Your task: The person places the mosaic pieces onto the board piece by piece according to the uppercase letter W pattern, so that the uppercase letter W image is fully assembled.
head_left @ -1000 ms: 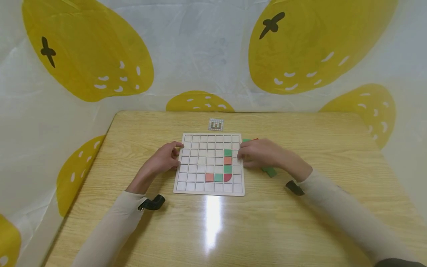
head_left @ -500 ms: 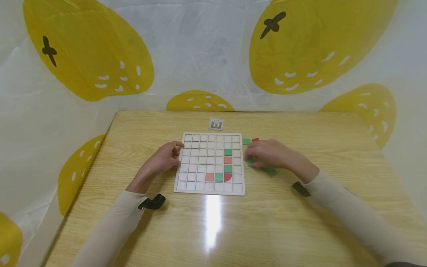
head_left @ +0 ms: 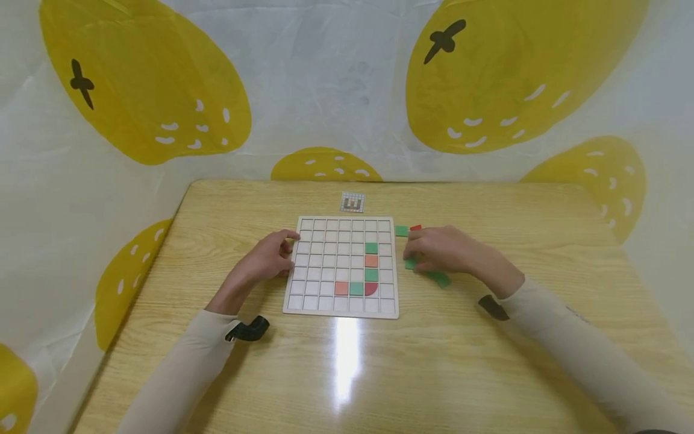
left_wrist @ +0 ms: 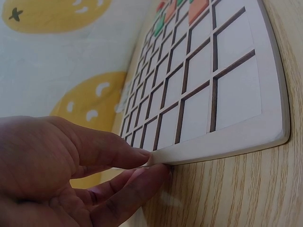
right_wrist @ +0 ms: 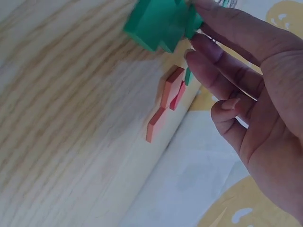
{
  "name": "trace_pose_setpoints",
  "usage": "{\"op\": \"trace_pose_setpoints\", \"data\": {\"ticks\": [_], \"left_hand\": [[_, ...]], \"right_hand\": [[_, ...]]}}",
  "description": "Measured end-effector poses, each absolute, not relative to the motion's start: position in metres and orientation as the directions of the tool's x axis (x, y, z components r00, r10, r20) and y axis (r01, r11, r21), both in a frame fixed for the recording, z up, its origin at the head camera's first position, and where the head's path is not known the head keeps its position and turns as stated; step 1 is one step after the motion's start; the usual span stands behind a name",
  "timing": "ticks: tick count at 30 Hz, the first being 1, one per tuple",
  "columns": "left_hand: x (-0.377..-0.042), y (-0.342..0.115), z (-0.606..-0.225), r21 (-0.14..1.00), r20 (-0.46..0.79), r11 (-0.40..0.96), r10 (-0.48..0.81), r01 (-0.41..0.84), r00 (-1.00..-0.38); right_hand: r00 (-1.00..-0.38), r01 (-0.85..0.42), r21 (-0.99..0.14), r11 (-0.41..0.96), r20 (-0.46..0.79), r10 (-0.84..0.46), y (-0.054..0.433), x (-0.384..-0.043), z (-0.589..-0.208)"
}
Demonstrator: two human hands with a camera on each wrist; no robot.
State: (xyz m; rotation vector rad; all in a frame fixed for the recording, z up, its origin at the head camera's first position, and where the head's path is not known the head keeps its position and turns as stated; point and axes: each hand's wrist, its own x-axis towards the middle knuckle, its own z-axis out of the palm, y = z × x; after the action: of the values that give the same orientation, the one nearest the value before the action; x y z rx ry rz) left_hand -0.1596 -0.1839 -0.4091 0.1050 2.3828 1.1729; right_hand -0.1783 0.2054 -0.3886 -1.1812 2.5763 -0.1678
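Observation:
A white grid board (head_left: 310, 303) lies on the table, bearing several green, orange and red tiles in its right and lower cells. My left hand (head_left: 265, 258) rests against the board's left edge. In the left wrist view, its fingertips (left_wrist: 142, 156) touch the pale rim, thumb and index apart in the head view. To the right of the board, my right hand (head_left: 441, 248) pinches a green tile (right_wrist: 191, 22) at its fingertips, low over the table. Beside it lie more green tiles (right_wrist: 154, 21). Orange tiles (right_wrist: 172, 87) and a red tile (right_wrist: 177, 97) are farther along.
A small card (head_left: 352, 202) with a dark figure on a grid lies behind the board. Another green tile (head_left: 401, 231) sits near the board's upper right corner. The wooden table (head_left: 434, 374) meets a white, yellow-patterned sheet (head_left: 325, 90) at its back and left.
My right hand has moved right, from the board's right edge to the loose tiles, uncovering the green tile near the corner. My left hand has stayed in place; tiles on the board look the same.

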Motion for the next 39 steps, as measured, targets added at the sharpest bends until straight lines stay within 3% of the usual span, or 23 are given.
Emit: {"op": "trace_pose_setpoints", "data": {"ticks": [28,39], "left_hand": [[-0.159,-0.182,-0.411,0.767,-0.376,0.627,0.268,-0.135,-0.887],[-0.160,-0.182,-0.409,0.760,-0.378,0.637,0.270,-0.130,-0.886]], "right_hand": [[-0.625,-0.741,-0.187,0.645,-0.160,-0.764,0.204,-0.186,-0.396],[-0.614,-0.738,-0.187,0.649,-0.215,-0.760,0.200,-0.189,-0.392]]}}
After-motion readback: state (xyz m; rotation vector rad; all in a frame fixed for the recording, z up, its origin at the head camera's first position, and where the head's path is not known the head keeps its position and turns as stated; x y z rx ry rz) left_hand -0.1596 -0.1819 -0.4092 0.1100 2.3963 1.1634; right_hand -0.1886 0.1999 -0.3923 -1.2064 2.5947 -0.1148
